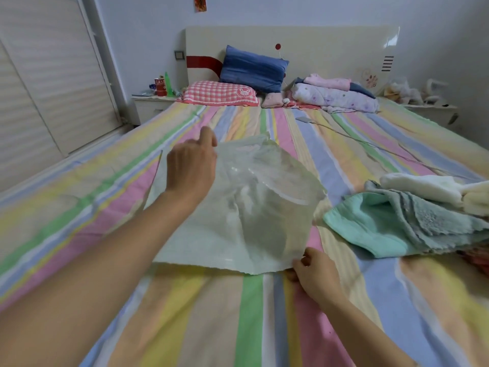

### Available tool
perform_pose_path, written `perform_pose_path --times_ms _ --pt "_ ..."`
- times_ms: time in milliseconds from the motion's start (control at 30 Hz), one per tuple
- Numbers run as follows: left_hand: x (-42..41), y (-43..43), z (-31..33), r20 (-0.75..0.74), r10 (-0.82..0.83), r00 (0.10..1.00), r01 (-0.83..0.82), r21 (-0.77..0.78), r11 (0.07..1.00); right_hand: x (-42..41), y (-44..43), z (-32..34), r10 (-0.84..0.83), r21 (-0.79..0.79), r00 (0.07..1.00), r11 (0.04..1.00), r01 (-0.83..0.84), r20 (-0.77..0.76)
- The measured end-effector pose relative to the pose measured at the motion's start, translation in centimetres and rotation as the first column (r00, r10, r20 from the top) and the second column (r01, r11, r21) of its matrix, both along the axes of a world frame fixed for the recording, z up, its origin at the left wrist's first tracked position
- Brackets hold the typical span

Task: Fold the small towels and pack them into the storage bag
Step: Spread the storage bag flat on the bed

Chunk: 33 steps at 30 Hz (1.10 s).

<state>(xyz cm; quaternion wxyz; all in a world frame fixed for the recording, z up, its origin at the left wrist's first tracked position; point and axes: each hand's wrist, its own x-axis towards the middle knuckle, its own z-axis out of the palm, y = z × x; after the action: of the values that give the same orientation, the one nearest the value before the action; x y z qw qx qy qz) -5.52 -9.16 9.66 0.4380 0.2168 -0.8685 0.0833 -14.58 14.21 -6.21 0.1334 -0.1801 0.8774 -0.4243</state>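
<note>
My left grip [190, 165] holds the far edge of the translucent plastic storage bag [251, 207] mid-frame, right grip [315, 271] pinches its near corner; the mint, grey, white towel heap [397, 221] lies rightward, nearer my right.

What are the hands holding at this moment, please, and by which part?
Both hold the storage bag: the left hand grips its far edge, the right hand pinches its near corner.
</note>
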Motion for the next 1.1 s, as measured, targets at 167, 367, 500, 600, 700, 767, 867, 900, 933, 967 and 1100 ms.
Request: perform_pose_path --times_ms 167,367,500,600,700,767,867,900,933,967,1100 --pt "-1.4 3.5 1.8 -0.012 -0.280 0.960 0.260 -0.338 0.905 1.0 -1.9 0.0 0.082 0.133 0.992 0.989 -0.068 -0.099" --pt "0.0 5.0 -8.0 0.210 -0.091 0.973 0.161 -0.345 0.925 1.3 -2.1 1.0 0.071 -0.130 0.994 0.990 -0.060 0.078" --pt "2.0 5.6 -14.6 0.598 0.133 0.791 -0.029 -0.180 0.983 0.8 -1.7 0.8 0.075 -0.192 0.985 0.980 -0.045 0.156" --pt "1.0 5.2 -14.3 0.637 0.153 0.755 -0.088 -0.133 0.987 0.2 -1.7 0.6 0.073 -0.193 0.984 0.980 -0.041 0.160" --pt "-1.4 3.7 -13.1 0.603 0.219 0.767 -0.154 -0.158 0.975 -0.4 -1.8 0.4 0.076 -0.186 0.986 0.981 -0.048 0.150" --pt "-3.0 2.5 -12.6 0.620 0.266 0.738 -0.198 -0.179 0.964 -1.1 -1.9 0.1 0.073 -0.172 0.987 0.984 -0.048 0.142" --pt "-4.9 1.9 -12.0 0.658 0.303 0.690 -0.223 -0.206 0.953 -2.2 -1.7 0.2 0.062 -0.137 0.994 0.989 -0.049 0.089" --pt "-5.5 2.1 -11.7 0.667 0.318 0.674 -0.232 -0.218 0.948 -2.7 -1.5 0.5 0.060 -0.124 0.996 0.991 -0.052 0.064" --pt "-6.2 2.4 -11.6 0.677 0.333 0.656 -0.241 -0.229 0.943 -3.1 -1.2 0.7 0.059 -0.110 0.997 0.992 -0.055 0.039" --pt "-6.8 2.9 -11.5 0.692 0.346 0.634 -0.252 -0.238 0.938 -3.7 -0.8 1.0 0.059 -0.099 0.998 0.993 -0.057 0.011" --pt "-9.5 7.3 -11.4 0.783 0.335 0.524 -0.216 -0.258 0.942 -6.1 2.3 2.0 0.026 -0.021 0.992 0.999 -0.029 -0.121"
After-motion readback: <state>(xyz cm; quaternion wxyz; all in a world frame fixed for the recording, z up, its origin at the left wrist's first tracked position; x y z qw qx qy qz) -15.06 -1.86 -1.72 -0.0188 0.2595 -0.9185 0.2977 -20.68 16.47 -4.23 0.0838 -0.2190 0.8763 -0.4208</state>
